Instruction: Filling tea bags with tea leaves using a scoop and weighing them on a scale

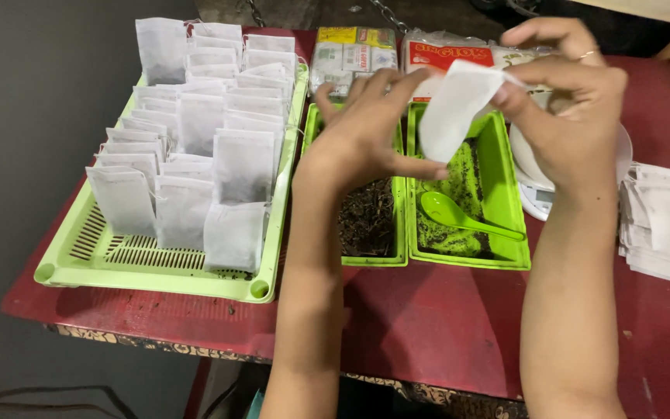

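Observation:
Both my hands hold one white empty tea bag (453,109) above two small green trays. My left hand (366,132) grips its lower left side with thumb and fingers. My right hand (568,101) pinches its top right corner; a ring shows on one finger. Under the bag, the right green tray (509,198) holds dark loose tea and a green plastic spoon (459,217). The left green tray (398,233) holds coarser dark tea, partly hidden by my left hand.
A large green slotted tray (149,264) on the left holds several upright filled white bags (203,132). A stack of flat empty bags (664,225) lies at right. A white scale (535,194) sits behind my right wrist. Packaged goods (354,54) lie at the back of the red table (428,318).

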